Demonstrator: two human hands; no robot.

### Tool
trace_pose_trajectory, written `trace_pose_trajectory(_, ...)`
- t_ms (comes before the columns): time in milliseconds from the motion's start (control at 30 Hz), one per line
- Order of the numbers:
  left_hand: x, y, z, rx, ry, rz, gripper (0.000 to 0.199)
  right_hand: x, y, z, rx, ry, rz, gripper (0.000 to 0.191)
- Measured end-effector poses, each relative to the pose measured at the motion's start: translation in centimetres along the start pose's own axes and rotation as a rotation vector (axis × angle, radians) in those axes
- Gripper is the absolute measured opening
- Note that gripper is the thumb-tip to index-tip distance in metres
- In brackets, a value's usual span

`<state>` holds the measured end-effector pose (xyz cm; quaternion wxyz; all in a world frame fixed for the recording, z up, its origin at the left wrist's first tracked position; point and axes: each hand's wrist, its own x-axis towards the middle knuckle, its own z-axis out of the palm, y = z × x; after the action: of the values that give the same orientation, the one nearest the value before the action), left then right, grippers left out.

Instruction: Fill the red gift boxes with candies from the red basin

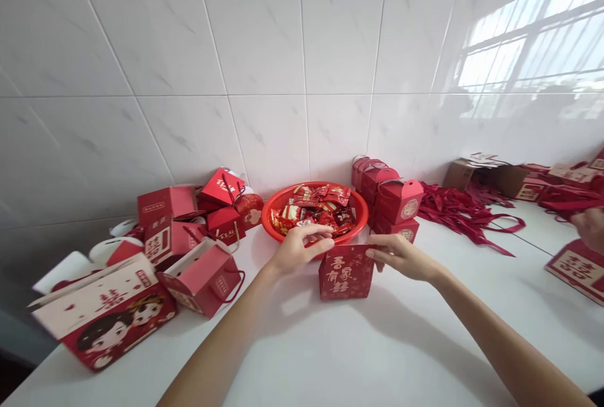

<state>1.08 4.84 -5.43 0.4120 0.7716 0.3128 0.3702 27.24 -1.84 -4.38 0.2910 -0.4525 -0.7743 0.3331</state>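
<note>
A small red gift box [346,276] with pale gold lettering stands upright on the white table in front of me. My left hand [302,248] grips its top edge at the left corner, with thumb and fingers close together. At the right end of the same edge, my right hand [401,256] pinches the box; some of its fingers are hidden. Right behind the box sits a round red basket [268,223] full of wrapped sweets [325,209], partly covered by my left hand.
Red boxes [191,231] lie piled on the left, beside a larger printed box [113,319]. Further red boxes [401,199] are stacked right of the basket. Dark red ribbons [462,212] spread along the tiled wall. Another person's hand [589,228] touches a red box [578,268] at far right.
</note>
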Motion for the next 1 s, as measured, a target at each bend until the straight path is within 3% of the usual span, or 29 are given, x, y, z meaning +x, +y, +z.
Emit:
trace_pose_trajectory(100,0.3,0.1,-0.6,-0.139,-0.001,-0.045,0.044,-5.1,0.8,-0.7,0.116,0.291,0.048,0.038)
trace_pose_trajectory(133,0.3,0.1,-0.7,-0.145,0.003,-0.050,0.043,-6.9,0.9,-1.3,0.143,0.484,0.072,0.036)
trace_pose_trajectory(233,0.4,0.1,-0.7,-0.103,0.011,-0.061,0.038,-11.4,1.7,-3.1,0.129,1.234,0.109,0.033)
trace_pose_trajectory(267,0.4,0.0,-0.6,-0.091,0.008,-0.069,0.037,-12.4,2.1,-3.6,0.094,1.395,0.133,0.030)
trace_pose_trajectory(367,0.5,-0.2,-0.6,-0.091,-0.007,-0.087,0.035,-12.8,3.9,-4.9,-0.031,1.613,0.325,0.027)
trace_pose_trajectory(433,0.5,-0.2,-0.6,-0.095,-0.009,-0.086,0.035,-11.2,5.6,-5.8,-0.103,1.512,0.444,0.028)
trace_pose_trajectory(467,0.6,-0.2,-0.6,-0.096,-0.008,-0.086,0.034,-10.1,6.5,-6.4,-0.134,1.522,0.483,0.030)
trace_pose_trajectory(567,0.5,-0.2,-0.5,-0.101,-0.005,-0.092,0.033,-6.4,9.1,-7.8,-0.195,1.274,0.532,0.036)
trace_pose_trajectory(733,0.3,-0.2,-0.4,-0.096,-0.006,-0.075,0.031,-2.3,12.3,-6.6,0.132,1.109,0.497,0.042)
trace_pose_trajectory(867,0.2,-0.4,-0.4,-0.092,-0.003,-0.059,0.031,-1.6,14.5,-4.2,0.199,1.168,0.488,0.042)
trace_pose_trajectory(1000,0.5,-0.7,-0.2,-0.123,0.005,-0.066,0.032,-1.8,15.3,-3.9,0.222,1.297,0.467,0.036)
